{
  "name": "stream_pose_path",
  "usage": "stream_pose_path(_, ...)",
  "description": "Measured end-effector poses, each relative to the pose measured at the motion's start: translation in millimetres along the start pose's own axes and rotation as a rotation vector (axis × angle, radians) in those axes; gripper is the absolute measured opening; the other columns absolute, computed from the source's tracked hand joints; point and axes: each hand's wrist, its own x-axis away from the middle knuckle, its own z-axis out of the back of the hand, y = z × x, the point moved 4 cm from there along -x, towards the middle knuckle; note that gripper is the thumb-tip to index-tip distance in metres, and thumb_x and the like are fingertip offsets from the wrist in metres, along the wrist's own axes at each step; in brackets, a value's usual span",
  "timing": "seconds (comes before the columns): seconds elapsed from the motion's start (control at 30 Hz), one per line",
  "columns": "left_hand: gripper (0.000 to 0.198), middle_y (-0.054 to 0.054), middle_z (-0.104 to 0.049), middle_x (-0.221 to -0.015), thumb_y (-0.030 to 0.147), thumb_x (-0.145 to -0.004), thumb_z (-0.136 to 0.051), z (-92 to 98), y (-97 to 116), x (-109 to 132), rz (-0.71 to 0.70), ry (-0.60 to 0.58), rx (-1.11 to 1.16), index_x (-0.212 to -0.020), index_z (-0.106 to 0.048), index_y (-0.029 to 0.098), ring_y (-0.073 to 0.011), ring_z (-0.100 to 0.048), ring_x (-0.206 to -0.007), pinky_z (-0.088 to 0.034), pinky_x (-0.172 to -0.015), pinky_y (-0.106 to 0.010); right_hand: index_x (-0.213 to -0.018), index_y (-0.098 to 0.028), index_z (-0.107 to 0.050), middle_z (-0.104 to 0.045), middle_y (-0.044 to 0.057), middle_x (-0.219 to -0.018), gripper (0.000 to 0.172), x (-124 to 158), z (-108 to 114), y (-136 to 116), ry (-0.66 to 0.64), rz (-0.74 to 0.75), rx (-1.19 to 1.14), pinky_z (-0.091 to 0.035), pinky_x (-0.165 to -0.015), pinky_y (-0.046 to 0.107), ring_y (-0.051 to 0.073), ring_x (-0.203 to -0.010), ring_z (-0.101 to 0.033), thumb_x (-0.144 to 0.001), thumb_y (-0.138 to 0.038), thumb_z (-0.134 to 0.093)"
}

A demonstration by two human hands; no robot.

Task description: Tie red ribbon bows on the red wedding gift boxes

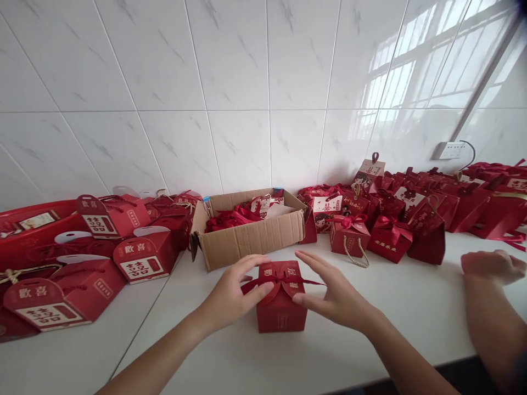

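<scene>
Here's the red box (pixel 282 320), upright on the bench (pixel 206 354), right between the two hands! The left hand (pixel 242 291) curves in by one tail of the ribbon (pixel 280 280); the right hand (pixel 333 291) mirrors it, thumb at the top edge. Both have fingers spread, clamped on nothing that shows; whether either thumb actually touches, I can't tell. And the top flaps are folded in, the ribbon crossing them with a knot in the middle, so this one looks all but finished, its tails sticking out both sides. Beyond the hands, the cardboard carton (pixel 251 241) has plenty of loose red ribbon (pixel 228 219) left in it. Further off, past the right hand, a bowed box (pixel 391 239) sits complete among many packed bags. Out past the left hand, handled boxes (pixel 69 293) show no bow.
</scene>
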Motion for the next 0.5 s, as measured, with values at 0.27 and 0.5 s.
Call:
stream_pose_path(0.27, 0.031, -0.005, -0.056, -0.128, 0.035, -0.082, -0.059, -9.9, -2.0, 1.3, -0.024, 0.018, 0.009, -0.112, -0.059, 0.027, -0.0226, -0.053, -0.117, -0.046, -0.098, -0.036, -0.133, -0.023, -0.044, -0.051, 0.011, -0.128, 0.063, -9.1, -11.1, -6.8, -0.049, 0.145, -0.107, -0.048, -0.096, 0.039, 0.025, -0.111, -0.056, -0.075, -0.033, -0.067)
stream_pose_path(0.5, 0.029, -0.006, -0.056, -0.125, 0.032, -0.082, -0.059, -13.3, -0.8, 1.8, -0.050, 0.026, 0.019, -0.110, -0.057, 0.025, -0.0218, -0.053, -0.116, -0.045, -0.098, -0.036, -0.128, -0.022, -0.047, -0.050, 0.011, -0.124, 0.061, -10.1, -17.6, -4.0, -0.012, 0.185, -0.131, -0.048, -0.094, 0.036, 0.023, -0.109, -0.055, -0.071, -0.024, -0.069)
